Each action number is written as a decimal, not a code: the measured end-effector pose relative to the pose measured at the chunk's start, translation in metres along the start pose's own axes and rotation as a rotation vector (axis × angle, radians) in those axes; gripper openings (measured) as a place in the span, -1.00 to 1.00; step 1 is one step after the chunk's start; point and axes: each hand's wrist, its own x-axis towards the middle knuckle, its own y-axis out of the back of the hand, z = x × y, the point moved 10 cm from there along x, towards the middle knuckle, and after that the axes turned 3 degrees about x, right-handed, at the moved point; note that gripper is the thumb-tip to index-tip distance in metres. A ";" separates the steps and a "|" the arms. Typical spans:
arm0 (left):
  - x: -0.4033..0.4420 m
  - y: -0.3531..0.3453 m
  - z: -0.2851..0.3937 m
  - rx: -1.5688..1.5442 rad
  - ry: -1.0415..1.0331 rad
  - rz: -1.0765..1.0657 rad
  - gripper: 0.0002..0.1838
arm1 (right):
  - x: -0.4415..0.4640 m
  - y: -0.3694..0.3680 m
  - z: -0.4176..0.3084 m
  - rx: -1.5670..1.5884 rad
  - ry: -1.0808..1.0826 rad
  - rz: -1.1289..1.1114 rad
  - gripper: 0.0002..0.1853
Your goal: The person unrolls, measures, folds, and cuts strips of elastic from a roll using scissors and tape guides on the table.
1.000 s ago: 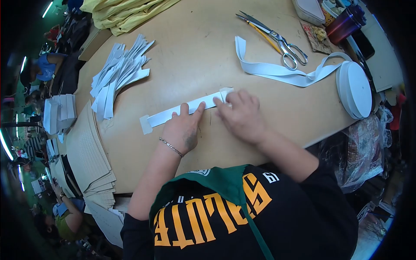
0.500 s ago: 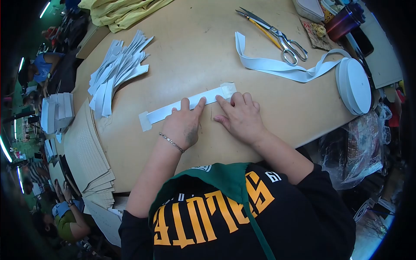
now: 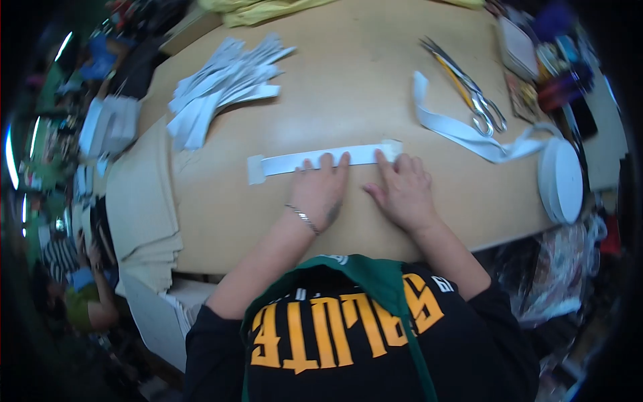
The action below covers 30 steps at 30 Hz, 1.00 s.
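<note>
A short white strip of flat band (image 3: 284, 163) lies on the table, with pale tape (image 3: 256, 170) at its left end and another tape piece (image 3: 395, 147) at its right end. My left hand (image 3: 318, 191) rests with outstretched fingertips on the strip's lower edge, near its middle. Close to the right end, my right hand (image 3: 407, 194) touches the strip with its index finger; the thumb is spread apart and the other fingers are bent. Neither hand is wrapped round anything.
Cut white strips (image 3: 224, 84) are heaped at the back left. Scissors (image 3: 479, 104) and a yellow pencil (image 3: 452, 79) lie at the right, near a roll of white band (image 3: 562, 181) with a loose tail. Stacked beige sheets (image 3: 140, 201) line the left edge. Other people sit at far left.
My view has turned and shifted, so the table's things appear lower and further right. Both hands stay on the strip, with little visible change in their fingers.
</note>
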 end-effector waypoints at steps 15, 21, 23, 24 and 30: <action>-0.051 -0.040 -0.053 -0.317 0.266 0.130 -0.33 | 0.003 -0.008 -0.021 -0.226 0.207 -0.026 -0.34; -0.057 -0.041 -0.061 -0.358 0.291 0.153 -0.29 | 0.002 -0.017 -0.015 -0.244 0.224 -0.067 -0.32; -0.059 -0.041 -0.063 -0.362 0.298 0.161 -0.28 | 0.001 -0.019 -0.012 -0.243 0.242 -0.029 -0.32; -0.060 -0.041 -0.064 -0.362 0.306 0.165 -0.27 | 0.001 -0.015 -0.013 -0.225 0.250 0.002 -0.31; -0.060 -0.036 -0.063 -0.291 0.276 0.187 -0.27 | -0.005 -0.007 -0.004 -0.177 0.101 0.028 -0.35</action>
